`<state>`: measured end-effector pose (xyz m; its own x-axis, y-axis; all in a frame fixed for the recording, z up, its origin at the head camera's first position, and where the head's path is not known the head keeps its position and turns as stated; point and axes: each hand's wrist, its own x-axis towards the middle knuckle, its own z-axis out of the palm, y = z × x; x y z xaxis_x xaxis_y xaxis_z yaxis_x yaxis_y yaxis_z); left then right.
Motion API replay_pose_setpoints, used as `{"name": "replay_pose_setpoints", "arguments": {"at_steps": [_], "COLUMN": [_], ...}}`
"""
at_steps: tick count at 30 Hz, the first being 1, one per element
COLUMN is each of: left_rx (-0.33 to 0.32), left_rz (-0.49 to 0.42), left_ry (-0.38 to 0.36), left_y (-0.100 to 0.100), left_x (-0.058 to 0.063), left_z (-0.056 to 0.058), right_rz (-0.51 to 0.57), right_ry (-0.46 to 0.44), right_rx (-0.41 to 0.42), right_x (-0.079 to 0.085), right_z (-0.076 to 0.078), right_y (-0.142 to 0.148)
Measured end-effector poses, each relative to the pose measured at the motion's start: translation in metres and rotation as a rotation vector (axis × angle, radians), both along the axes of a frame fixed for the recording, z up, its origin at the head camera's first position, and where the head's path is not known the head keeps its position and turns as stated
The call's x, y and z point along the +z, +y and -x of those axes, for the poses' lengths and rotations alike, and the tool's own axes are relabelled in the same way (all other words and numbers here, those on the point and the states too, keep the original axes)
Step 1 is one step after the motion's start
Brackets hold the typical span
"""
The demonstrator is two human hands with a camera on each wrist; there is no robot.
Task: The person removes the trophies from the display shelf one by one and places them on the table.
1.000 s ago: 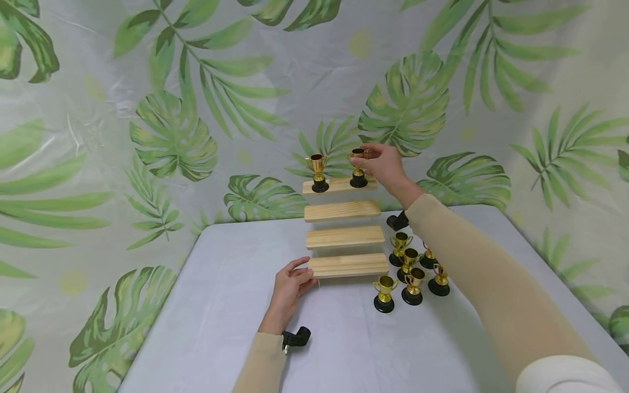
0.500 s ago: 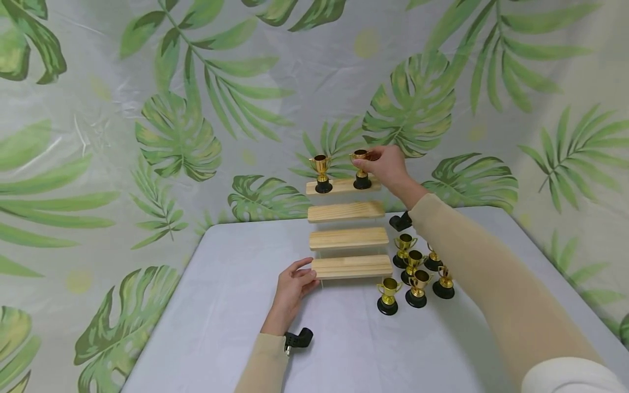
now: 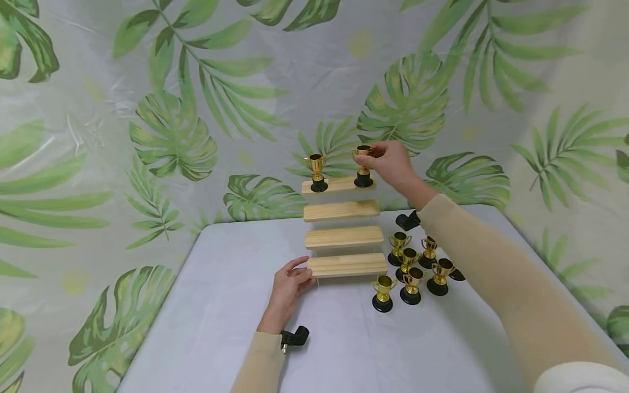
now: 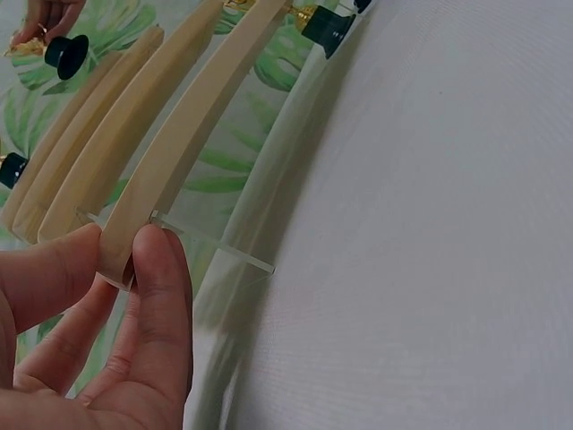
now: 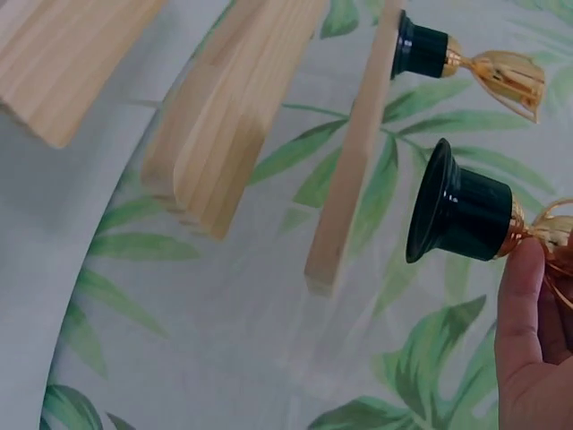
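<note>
My right hand (image 3: 395, 165) pinches a small gold trophy cup (image 3: 363, 166) with a black base above the right part of the top wooden step. In the right wrist view, the held trophy's base (image 5: 461, 206) stands apart from the top board (image 5: 354, 170). A second gold trophy (image 3: 317, 173) stands upright on that step's left part. My left hand (image 3: 286, 289) grips the left end of the lowest board (image 3: 346, 266) of the tiered display stand. Thumb and fingers lie on either side of this board (image 4: 192, 134) in the left wrist view.
Several more gold trophies (image 3: 413, 285) stand on the white-covered table (image 3: 231, 284) right of the stand, some partly behind the right sleeve (image 3: 496, 273). Clear supports (image 4: 224, 246) carry the boards. A leaf-patterned sheet (image 3: 265, 82) hangs close behind the stand.
My right hand, with its trophy, has shifted slightly right and up, away from the trophy on the left. My left hand stays at the lowest board's end.
</note>
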<state>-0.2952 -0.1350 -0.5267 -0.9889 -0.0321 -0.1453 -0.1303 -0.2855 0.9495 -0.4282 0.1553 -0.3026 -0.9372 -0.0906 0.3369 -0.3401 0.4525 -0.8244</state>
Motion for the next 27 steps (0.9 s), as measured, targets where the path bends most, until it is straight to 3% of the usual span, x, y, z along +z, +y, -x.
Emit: {"name": "replay_pose_setpoints", "arguments": {"at_steps": [8,17,27], "left_rx": [-0.002,-0.009,-0.006], "left_rz": [0.001,-0.003,-0.002], "left_ry": [0.008,0.008,0.007], "left_y": [0.0,-0.002,0.001], "left_x": [0.0,0.0,0.002], "left_z": [0.0,-0.001,-0.001], "right_rz": [0.028,0.067,0.037], "right_ry": [-0.025,0.003,0.066], "right_rx": [0.014,0.057,0.081], "right_x": [0.008,0.015,0.025], "right_z": [-0.017,-0.036,-0.068], "right_y": [0.018,0.031,0.042]}}
